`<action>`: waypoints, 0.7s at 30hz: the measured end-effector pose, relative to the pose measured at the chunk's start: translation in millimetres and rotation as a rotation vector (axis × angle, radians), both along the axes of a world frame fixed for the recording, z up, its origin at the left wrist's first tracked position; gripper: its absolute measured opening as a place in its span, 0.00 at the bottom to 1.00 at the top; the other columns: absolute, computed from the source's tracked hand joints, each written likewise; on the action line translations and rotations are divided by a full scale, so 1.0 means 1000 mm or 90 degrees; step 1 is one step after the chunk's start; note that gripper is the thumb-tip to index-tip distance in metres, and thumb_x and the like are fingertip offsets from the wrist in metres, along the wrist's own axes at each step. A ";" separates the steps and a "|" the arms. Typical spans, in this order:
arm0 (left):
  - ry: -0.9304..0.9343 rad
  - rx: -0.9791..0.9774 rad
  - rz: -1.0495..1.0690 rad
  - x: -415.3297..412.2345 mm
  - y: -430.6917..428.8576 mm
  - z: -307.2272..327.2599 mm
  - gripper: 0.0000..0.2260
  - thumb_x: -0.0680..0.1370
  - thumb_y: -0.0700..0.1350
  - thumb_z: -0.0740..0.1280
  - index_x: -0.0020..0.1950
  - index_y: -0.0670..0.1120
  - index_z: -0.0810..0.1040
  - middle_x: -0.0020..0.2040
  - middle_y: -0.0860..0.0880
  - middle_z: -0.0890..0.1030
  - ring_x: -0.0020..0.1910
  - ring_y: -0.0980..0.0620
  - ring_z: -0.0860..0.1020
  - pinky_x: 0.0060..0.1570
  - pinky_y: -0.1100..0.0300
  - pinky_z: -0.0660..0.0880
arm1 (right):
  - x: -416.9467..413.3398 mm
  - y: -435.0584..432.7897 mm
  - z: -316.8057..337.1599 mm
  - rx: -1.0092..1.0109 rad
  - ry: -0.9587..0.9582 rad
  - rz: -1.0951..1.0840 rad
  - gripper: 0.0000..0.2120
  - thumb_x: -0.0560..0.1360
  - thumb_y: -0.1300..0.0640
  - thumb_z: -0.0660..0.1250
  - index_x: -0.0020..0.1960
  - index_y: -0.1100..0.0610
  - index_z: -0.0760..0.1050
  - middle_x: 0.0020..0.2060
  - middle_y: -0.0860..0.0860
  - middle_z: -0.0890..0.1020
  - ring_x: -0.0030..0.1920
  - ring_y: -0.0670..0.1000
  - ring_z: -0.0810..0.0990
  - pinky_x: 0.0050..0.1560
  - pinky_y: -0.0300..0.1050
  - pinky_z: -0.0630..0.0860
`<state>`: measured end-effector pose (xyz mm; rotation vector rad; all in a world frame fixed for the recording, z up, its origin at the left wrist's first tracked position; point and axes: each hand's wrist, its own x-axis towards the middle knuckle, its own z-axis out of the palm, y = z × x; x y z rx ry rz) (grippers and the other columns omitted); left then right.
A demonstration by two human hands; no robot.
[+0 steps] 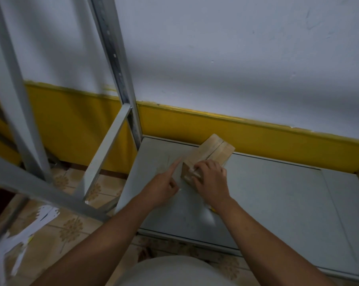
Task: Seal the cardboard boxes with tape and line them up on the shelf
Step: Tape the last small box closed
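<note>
Head view, looking down into a metal shelf rack (116,65) against a white and yellow wall (236,58).

Two uprights are visible in the left half of the frame. One grey shelf (267,193) fills the lower right, above a tiled floor (71,228).

One cardboard box (213,150) lies at the centre of the frame, on the rear left part of the shelf close to the wall. It is turned diagonally, not squared to the shelf edge. Its top flaps are closed along a centre seam, and tape cannot be made out.

A brown sliver at the right margin may be a second box; this cannot be told.

Two hands are present.
- **Right hand** (210,178): it rests on the near end of the box with fingers bent over the top edge, probably to steady or turn the box into line.
- **Left hand** (164,187): the index finger (174,165) is straight and points at the box's near left corner, with the other fingers curled. Whether it touches the box or holds anything cannot be told.
</note>
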<state>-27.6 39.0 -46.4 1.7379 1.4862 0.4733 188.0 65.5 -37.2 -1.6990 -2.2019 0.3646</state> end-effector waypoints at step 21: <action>0.386 0.330 -0.209 -0.017 -0.026 -0.076 0.20 0.66 0.46 0.79 0.58 0.51 0.87 0.37 0.46 0.82 0.31 0.48 0.82 0.23 0.61 0.75 | 0.001 0.003 -0.005 0.002 0.006 -0.021 0.16 0.73 0.50 0.73 0.59 0.43 0.77 0.56 0.43 0.76 0.61 0.50 0.71 0.59 0.48 0.62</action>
